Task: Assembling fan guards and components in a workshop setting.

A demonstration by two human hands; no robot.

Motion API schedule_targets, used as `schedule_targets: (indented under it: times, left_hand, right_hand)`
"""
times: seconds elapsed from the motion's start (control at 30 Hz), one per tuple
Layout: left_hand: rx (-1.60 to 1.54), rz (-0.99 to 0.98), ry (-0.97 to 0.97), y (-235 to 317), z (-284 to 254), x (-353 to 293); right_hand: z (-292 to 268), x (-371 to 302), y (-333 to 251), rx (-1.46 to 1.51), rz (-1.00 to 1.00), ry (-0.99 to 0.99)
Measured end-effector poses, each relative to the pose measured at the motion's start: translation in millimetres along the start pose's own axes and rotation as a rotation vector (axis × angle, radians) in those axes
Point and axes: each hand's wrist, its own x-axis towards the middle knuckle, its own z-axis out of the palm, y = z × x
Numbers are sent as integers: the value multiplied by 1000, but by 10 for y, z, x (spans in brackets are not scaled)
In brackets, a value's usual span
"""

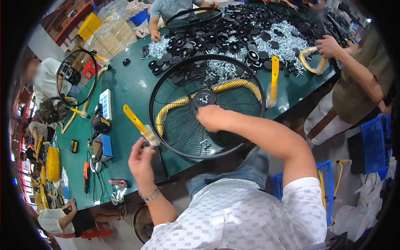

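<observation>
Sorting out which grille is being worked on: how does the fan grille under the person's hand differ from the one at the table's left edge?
The near grille lies flat on the green table, with the right hand on it. The left-edge grille stands tilted and untouched, and looks smaller in this view. Both are round black wire grilles.

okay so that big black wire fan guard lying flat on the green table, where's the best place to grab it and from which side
Probably the outer rim of the fan guard, at its near edge by the table edge, coming from the person's own side. The rim is the thickest ring and overhangs there, so fingers can hook under it. The right hand rests near the centre hub; the left hand is just beside the rim.
</observation>
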Motion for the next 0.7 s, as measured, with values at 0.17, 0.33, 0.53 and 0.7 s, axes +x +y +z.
schedule_targets:
  times: [0.17, 0.33, 0.53, 0.7]
  left_hand:
    - [107, -1, 162, -160, -551, 669]
    - [126, -378, -245, -529, -638, 1207]
    - [309, -331, -314, -635, -462, 1369]
    - [341, -233, -254, -614, -345, 1401]
  right_hand:
    - [-121, 309, -243, 257, -98, 164]
    - [66, 689, -636, 525, -121, 287]
    - [155, 1375, -616, 588, 28, 489]
    - [140, 1608, -682, 571, 28, 450]
